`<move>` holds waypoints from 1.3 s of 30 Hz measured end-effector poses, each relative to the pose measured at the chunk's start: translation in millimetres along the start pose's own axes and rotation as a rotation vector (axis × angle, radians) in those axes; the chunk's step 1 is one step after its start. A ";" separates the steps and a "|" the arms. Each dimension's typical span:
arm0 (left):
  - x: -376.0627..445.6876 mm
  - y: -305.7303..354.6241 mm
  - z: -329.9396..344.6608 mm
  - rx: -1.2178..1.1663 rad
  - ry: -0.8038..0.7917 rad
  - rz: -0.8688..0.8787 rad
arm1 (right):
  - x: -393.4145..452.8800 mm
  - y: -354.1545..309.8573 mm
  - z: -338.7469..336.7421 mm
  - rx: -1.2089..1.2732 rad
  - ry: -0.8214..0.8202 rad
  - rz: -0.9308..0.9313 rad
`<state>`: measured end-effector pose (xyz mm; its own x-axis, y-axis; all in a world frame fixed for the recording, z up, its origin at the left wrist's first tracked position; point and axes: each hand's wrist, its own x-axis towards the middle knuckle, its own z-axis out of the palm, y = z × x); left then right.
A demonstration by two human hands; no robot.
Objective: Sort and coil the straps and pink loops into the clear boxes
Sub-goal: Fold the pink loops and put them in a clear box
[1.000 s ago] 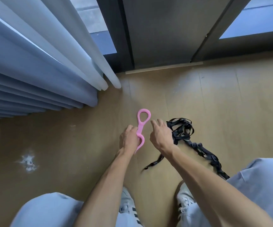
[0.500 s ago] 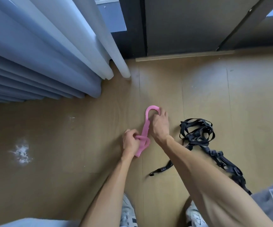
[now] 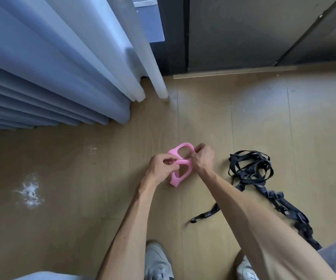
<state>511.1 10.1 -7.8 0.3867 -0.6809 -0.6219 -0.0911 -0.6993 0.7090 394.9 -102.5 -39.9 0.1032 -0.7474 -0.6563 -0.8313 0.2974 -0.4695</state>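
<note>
we are folding the pink loop [image 3: 180, 165] over the floor [image 3: 102, 199], left hand [image 3: 162, 168] and right hand [image 3: 202, 157] both pinching it, black strap [image 3: 251, 170] nearby; next needs a clear box, none visible.

Held a pink loop [image 3: 180, 168] folded double above the floor [image 3: 82, 199]: left hand [image 3: 162, 168] pinching one side, right hand [image 3: 202, 158] gripping the other. Lay tangled just right, apart: black strap [image 3: 251, 170]. Hung at upper left: curtains [image 3: 52, 67].
</note>
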 end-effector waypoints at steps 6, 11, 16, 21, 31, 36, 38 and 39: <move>9.9 16.6 -21.5 0.032 0.038 0.088 | -14.9 3.1 -9.0 0.253 -0.038 -0.136; 22.0 36.1 -5.3 -0.122 0.040 0.106 | -33.9 -21.2 -18.5 0.595 -0.142 -0.138; -16.3 82.5 -15.6 -0.252 0.113 0.095 | -87.8 -51.0 -67.1 0.711 -0.089 -0.118; -118.4 181.2 -51.0 -0.248 0.088 0.072 | -199.0 -109.8 -156.7 0.610 -0.091 -0.210; -401.8 417.7 -203.5 -0.295 0.048 0.134 | -480.0 -287.6 -352.2 0.447 -0.168 -0.297; -517.4 478.3 -265.6 -0.470 0.210 0.112 | -603.5 -346.1 -407.3 0.337 -0.263 -0.426; -556.5 482.9 -283.4 -0.521 0.307 0.095 | -642.5 -351.1 -414.7 0.307 -0.328 -0.450; -575.8 482.3 -290.6 -0.563 0.360 0.079 | -660.3 -350.0 -414.9 0.273 -0.370 -0.454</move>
<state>511.2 128.2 788.8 0.6891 -0.5423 -0.4807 0.3230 -0.3639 0.8736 391.1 40.4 802.9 0.6342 -0.5947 -0.4941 -0.4966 0.1765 -0.8498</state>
